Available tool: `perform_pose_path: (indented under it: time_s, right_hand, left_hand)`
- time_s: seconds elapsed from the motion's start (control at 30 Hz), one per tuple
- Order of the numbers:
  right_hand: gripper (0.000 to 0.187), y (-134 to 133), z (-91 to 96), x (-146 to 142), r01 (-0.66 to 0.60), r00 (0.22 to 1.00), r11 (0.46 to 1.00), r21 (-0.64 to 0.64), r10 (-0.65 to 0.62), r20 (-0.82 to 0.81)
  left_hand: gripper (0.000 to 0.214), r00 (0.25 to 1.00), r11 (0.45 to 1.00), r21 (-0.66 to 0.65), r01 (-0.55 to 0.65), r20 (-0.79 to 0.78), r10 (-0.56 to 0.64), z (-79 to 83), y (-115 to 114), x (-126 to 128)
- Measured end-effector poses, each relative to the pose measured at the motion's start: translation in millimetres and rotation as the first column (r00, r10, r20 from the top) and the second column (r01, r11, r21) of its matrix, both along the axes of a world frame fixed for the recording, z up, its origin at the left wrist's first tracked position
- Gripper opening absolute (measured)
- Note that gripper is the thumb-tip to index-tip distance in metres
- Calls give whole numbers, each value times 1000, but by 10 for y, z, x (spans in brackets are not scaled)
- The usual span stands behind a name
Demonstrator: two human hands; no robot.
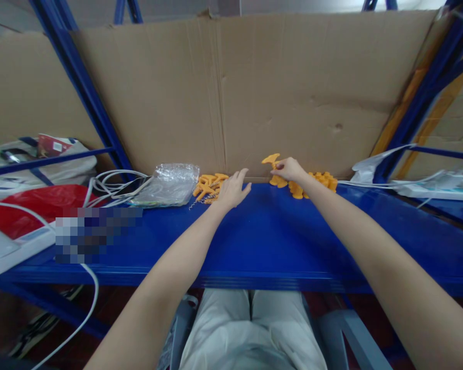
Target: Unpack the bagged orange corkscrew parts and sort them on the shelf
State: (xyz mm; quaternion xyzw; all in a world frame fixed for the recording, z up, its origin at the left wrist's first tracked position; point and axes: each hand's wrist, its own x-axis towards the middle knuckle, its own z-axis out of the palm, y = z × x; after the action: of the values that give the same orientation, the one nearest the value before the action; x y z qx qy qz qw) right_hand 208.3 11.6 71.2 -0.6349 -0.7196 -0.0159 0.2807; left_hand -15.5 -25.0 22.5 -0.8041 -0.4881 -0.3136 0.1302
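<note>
My left hand [233, 188] lies flat and open on the blue shelf [262, 241], its fingers spread, right beside a small heap of orange plastic parts [207, 186]. My right hand [289, 169] is pinched on one orange plastic part [270, 159], lifted a little above a second heap of orange parts [316, 182] at the foot of the cardboard wall [235, 97].
A crumpled clear plastic bag [170, 182] and coiled white cables [111, 185] lie left of the heaps. Further left sit a red bag [34, 203] and white items. White bags and a power strip [435, 187] lie at the right. Blue rack posts flank the shelf.
</note>
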Motion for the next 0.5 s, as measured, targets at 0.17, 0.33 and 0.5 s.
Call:
perform_pose_path:
  time_s: [0.17,0.33,0.5]
  right_hand:
    - [30,253,-52,101,93,941,991,-91,-118,-317]
    - [27,452,-212,-80,87,930,993,-85,-111,-349]
    - [14,590,-324,-267,138,930,988,-73,-154,-334]
  left_hand:
    - [40,1000,1000,-18,-20,5,20,-63,96,-68]
    - [38,999,999,-30,-38,8,38,-90,137,-97]
    - [40,999,999,-31,-36,-10,36,-73,114,-95]
